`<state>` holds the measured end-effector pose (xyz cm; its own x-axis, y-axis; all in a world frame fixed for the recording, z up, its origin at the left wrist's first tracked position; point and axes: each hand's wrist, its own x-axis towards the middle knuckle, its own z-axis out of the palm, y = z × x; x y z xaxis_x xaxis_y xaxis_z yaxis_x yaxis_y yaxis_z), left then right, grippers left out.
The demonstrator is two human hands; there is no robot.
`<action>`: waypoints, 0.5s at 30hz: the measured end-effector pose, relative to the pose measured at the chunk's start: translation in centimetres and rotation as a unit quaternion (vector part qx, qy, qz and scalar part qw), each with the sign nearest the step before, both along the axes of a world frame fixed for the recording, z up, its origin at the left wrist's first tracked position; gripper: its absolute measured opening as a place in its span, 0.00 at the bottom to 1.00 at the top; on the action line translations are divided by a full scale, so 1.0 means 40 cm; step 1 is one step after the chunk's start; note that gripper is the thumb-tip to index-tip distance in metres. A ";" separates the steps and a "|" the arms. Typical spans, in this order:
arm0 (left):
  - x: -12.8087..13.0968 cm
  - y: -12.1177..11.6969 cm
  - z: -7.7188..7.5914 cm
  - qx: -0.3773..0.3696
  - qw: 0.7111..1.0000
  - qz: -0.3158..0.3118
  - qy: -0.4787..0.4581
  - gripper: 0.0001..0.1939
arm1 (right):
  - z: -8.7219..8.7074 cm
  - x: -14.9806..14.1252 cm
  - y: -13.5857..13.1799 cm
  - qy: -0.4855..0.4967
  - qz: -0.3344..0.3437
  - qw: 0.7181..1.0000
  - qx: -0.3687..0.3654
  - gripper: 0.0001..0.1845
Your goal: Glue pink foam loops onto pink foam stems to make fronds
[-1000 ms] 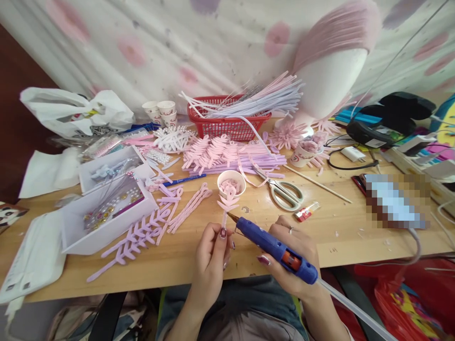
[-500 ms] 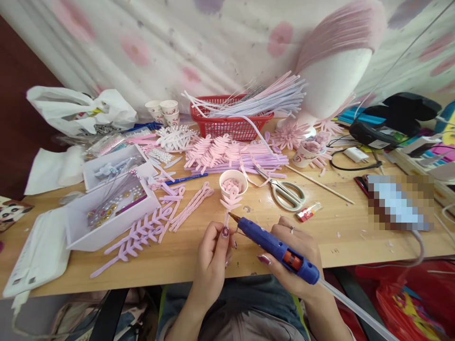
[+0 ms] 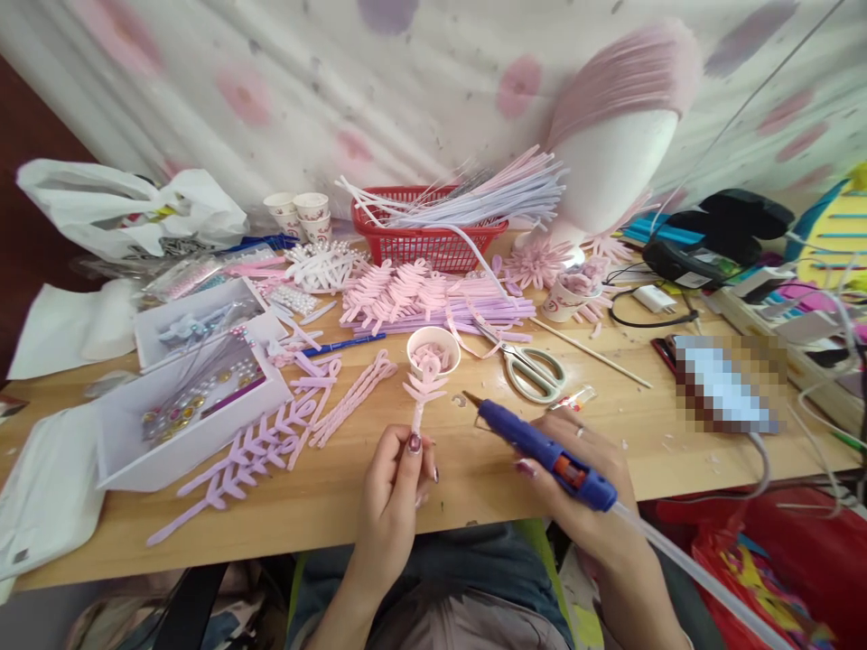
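And the glue gun [image 3: 535, 444] swings off the pink sprig [image 3: 424, 390], right of the cup [image 3: 433, 332], right hand [image 3: 605, 451] wrapped round it; left hand [image 3: 393, 492] pinches the sprig's stem.

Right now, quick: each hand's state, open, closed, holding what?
Left hand: closed, pinching the pink sprig by its stem.
Right hand: closed around the blue glue gun.

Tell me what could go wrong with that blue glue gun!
The right hand holds the blue glue gun; its tip, if hot, could burn the nearby left hand. The pink sprig overlaps the paper cup in this view, so a bump might tip the cup and spill the pink pieces.
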<state>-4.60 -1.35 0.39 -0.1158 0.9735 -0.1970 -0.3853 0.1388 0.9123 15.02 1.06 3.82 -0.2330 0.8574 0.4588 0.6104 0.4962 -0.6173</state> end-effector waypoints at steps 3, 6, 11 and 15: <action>-0.001 0.001 -0.005 -0.005 1.000 0.004 0.000 0.19 | -0.008 0.090 0.009 0.005 -0.134 0.991 -0.008 0.16; -0.001 0.002 -0.006 -0.015 1.000 0.009 -0.010 0.20 | -0.003 0.180 0.035 -0.008 -0.322 0.943 -0.086 0.21; 0.000 0.005 -0.004 -0.021 0.999 0.018 -0.028 0.20 | 0.012 0.247 0.095 -0.069 -0.372 0.909 -0.174 0.26; 0.003 0.006 -0.001 -0.018 0.998 0.051 -0.042 0.19 | -0.015 0.268 0.090 -0.149 -0.379 0.897 -0.171 0.27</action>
<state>-4.47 -1.12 0.34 -0.1952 0.9496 -0.2451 -0.4744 0.1273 0.8711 25.75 4.65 3.24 0.4088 0.8996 0.1536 0.8553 -0.3190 -0.4083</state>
